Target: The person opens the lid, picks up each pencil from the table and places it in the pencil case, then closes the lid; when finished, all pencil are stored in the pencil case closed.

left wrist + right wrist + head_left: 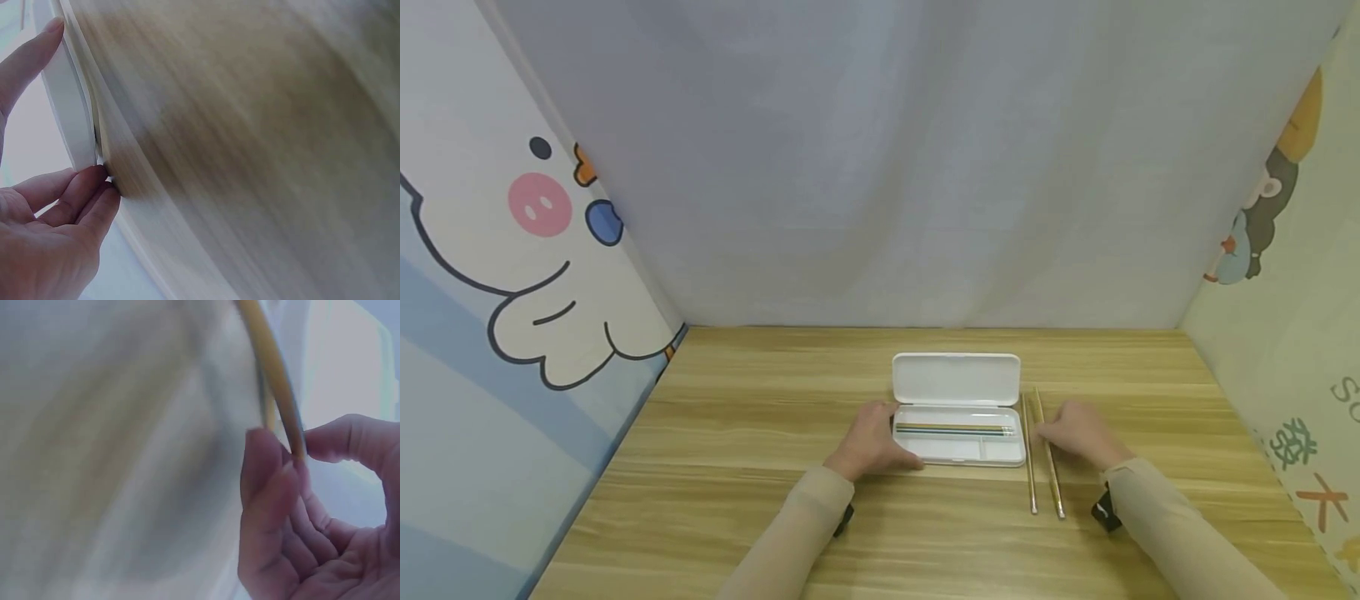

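Between the two hands, on the desk [737, 417], sits a white case [943, 451], opened flat with its lid [956, 378] tipped up at the far side. Along its long back compartment lie slim stored pencils [951, 428], side by side, with yellow and dark green showing; a short divider [982, 450] splits the front part.

At the case's left end is the left hand [871, 440], its fingers spread wide round the corner: the thumb touches the front edge, the other fingers bend against the end wall, so the case is held between them.

Just beside the case's right end, a loose pencil [1029, 454] lies nearly parallel to that end. Next to it, slanting a little, is the gripped pencil [1053, 475]. The right hand [1082, 433] pinches this one partway along, thumb on one side and fingers on the other, the gap between them narrow. Whether it is lifted off the desk I cannot tell.

Each wrist carries a small black device, and pale sleeves [786, 533] cover the forearms. Behind the desk hangs a plain pale curtain [865, 167]; cartoon-printed panels [460, 233] stand at either side.
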Demonstrator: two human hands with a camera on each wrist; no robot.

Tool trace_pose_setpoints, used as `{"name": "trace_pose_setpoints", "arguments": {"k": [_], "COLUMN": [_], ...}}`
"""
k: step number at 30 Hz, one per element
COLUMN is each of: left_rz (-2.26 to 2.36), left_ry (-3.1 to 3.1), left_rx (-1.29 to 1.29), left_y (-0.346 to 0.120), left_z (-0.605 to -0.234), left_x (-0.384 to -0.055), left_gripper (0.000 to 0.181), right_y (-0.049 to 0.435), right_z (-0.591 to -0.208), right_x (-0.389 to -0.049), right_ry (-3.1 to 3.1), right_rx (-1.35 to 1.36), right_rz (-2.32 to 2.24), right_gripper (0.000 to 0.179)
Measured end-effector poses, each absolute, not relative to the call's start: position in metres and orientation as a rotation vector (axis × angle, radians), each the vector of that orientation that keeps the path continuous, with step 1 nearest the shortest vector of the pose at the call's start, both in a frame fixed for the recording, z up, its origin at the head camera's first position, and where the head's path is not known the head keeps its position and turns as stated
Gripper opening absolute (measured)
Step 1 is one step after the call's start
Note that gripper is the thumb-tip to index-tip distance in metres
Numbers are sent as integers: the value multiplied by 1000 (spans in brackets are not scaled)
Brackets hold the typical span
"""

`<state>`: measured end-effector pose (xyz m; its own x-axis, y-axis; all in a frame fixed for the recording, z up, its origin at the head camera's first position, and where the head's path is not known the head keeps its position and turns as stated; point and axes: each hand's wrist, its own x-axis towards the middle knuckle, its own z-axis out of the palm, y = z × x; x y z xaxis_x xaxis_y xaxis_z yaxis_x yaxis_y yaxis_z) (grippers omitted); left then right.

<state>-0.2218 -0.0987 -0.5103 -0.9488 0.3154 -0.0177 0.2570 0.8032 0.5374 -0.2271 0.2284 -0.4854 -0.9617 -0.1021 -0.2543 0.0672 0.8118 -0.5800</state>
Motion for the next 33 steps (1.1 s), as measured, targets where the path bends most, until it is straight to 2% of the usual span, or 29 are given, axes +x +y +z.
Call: {"name": "trace_pose_setpoints", "arguments": {"k": [10, 23, 33], "left_rz": [839, 866, 864], "left_ry": [2882, 2888, 2886], "left_rx": [446, 470, 471], "left_y": [-99, -99, -99], "left_z": [-511, -512, -511], "left_x": [-222, -224, -223], "left_gripper": [87, 81, 81], "right_y": [226, 221, 218], "right_z": [-467, -456, -458], "right_x": [-229, -229, -235], "right_ry": [2572, 2513, 2535], "right_rx": [-41, -207, -419], "right_rz": [-1144, -1342, -1252], "right_gripper": [22, 17, 10]}}
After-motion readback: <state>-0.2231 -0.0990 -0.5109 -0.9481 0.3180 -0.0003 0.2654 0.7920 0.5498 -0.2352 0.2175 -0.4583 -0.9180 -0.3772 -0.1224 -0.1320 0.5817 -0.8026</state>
